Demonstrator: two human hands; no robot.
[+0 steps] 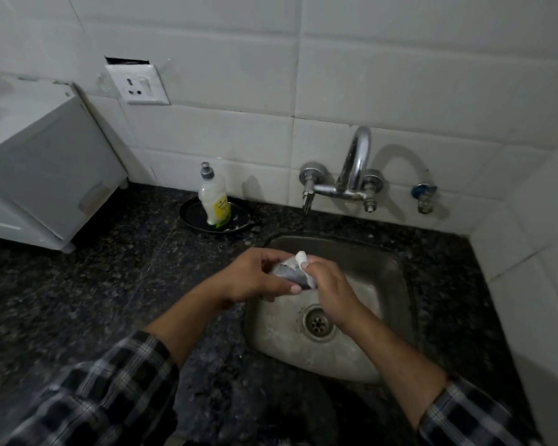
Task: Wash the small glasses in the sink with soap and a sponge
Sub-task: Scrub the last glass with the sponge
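The left hand (259, 278) was curled round the small glass (290, 273), thumb stretched along its near side and fingers hooked over the far side. The right hand (330, 286) pinched a white sponge (301, 256) against the glass's right end, a corner of the sponge sticking up above the knuckles. The glass lay on its side between the two hands, its long axis running left to right and dipping slightly toward the right; which end was the mouth could not be told, as hands and sponge covered both.

Glass and hands were held in the air over the back-left part of the steel sink (400, 265), above the drain (316, 322) and close to the sink's left rim. The basin lay open to the right of the hands and toward the near edge. The tap (356, 162) stood on the tiled wall behind, its spout above and beyond the hands and well apart from them.

To the left, on the dark speckled counter (110, 284), a soap bottle (214, 201) stood upright in a shallow black dish (189, 217) near the wall. A white appliance (36, 162) filled the far left, and a tiled side wall (541, 252) closed in the counter on the right.
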